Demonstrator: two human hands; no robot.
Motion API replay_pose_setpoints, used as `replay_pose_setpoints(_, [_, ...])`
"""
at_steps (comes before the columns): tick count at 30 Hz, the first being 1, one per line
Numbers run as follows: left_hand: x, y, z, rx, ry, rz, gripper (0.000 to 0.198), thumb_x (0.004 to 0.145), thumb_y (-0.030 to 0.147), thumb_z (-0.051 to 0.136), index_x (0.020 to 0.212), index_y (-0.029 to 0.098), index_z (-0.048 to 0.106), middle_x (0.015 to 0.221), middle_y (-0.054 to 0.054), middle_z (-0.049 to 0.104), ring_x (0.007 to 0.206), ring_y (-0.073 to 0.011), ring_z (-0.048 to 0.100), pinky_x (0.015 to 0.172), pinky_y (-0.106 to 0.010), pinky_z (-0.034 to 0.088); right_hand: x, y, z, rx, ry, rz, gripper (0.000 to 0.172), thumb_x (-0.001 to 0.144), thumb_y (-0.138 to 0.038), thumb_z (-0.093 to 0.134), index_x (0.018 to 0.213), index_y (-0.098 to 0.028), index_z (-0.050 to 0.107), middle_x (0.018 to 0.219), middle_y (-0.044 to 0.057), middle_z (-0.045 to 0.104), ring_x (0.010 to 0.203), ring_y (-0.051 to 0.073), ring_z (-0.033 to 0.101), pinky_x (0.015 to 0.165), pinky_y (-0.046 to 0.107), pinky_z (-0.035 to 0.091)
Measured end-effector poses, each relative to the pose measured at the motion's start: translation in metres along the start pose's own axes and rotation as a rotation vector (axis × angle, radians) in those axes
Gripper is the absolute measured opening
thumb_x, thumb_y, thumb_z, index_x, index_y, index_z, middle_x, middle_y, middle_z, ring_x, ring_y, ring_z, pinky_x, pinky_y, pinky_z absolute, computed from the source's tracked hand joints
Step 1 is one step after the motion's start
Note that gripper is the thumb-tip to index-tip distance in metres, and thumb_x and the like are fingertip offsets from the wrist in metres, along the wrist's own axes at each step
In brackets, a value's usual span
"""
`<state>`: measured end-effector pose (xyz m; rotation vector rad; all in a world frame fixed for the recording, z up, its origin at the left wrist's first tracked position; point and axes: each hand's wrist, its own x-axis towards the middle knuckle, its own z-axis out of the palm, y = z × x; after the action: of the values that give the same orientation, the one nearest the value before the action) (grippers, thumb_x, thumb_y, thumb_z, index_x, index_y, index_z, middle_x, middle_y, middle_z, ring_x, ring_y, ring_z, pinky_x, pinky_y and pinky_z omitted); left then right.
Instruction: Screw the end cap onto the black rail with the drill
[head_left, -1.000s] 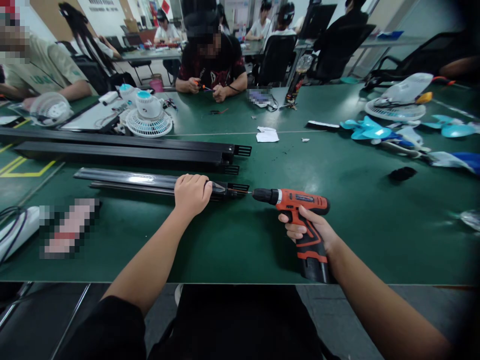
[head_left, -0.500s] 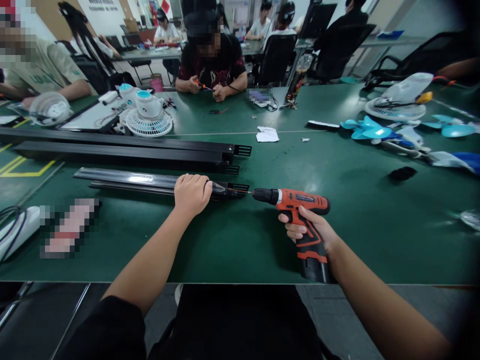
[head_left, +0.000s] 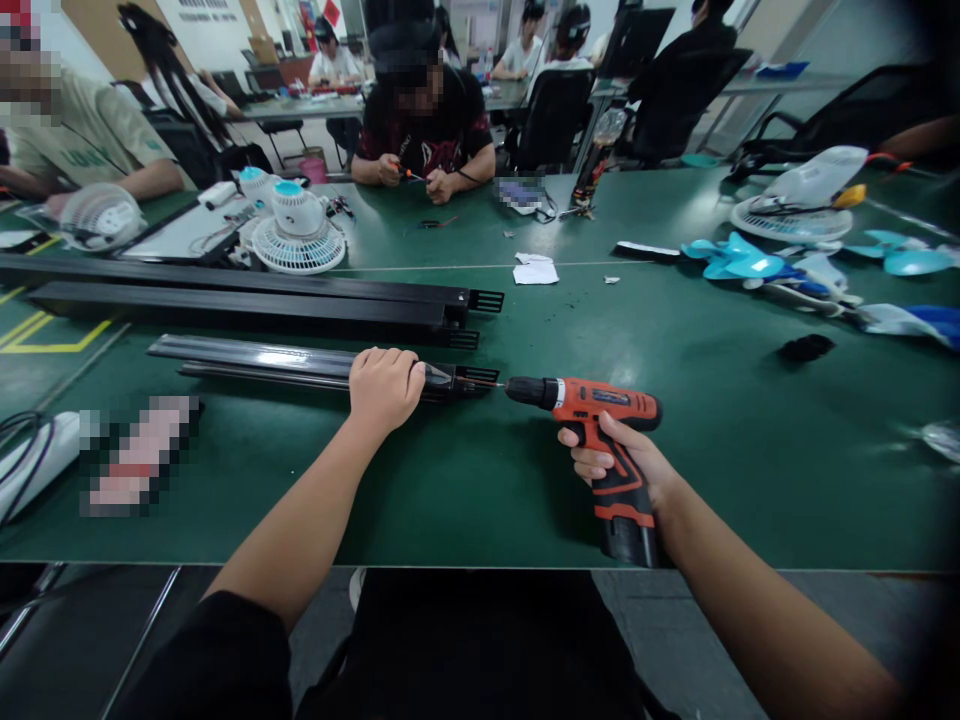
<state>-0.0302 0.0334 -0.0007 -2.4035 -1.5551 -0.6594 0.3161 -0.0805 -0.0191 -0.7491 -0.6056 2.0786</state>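
Note:
My left hand (head_left: 385,388) is closed over the right end of a long black rail (head_left: 255,358) that lies flat on the green table (head_left: 480,480). My right hand (head_left: 619,462) grips the handle of an orange and black cordless drill (head_left: 600,420). The drill points left, and its bit touches the slotted end cap (head_left: 478,378) of the rail, just right of my left hand.
Two more long black rails (head_left: 247,298) lie behind the held one. White desk fans (head_left: 298,232) stand at the back left; blue fan blades (head_left: 739,260) and fan parts lie at the right. A scrap of paper (head_left: 535,270) is mid-table. Other people sit across the table.

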Motion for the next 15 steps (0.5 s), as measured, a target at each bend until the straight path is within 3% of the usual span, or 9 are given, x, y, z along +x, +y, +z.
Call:
replay_pose_setpoints(8, [-0.0008, -0.0007, 0.0009, -0.025, -0.016, -0.012, 0.048, 0.106, 0.039, 0.031, 0.102, 0.021, 0.075, 0.099, -0.01, 0.077, 0.095, -0.0301, 0.066, 0.096, -0.047, 0.043, 0.0004, 0.0005, 0.002, 0.022, 0.006, 0.0, 0.037, 0.084, -0.047, 0.083, 0.098, -0.018, 0.064, 0.061, -0.005, 0.048, 0.05, 0.008, 0.033, 0.047, 0.019, 0.045])
replay_pose_setpoints(15, [0.0, -0.0004, -0.0005, -0.032, -0.023, -0.018, 0.047, 0.105, 0.039, 0.032, 0.102, 0.021, 0.076, 0.1, -0.01, 0.077, 0.096, -0.0301, 0.066, 0.097, -0.047, 0.042, 0.0, 0.0, 0.0014, 0.042, 0.008, 0.013, 0.037, 0.084, -0.046, 0.084, 0.098, -0.018, 0.065, 0.067, -0.002, 0.054, 0.051, 0.008, 0.036, 0.048, 0.018, 0.046])
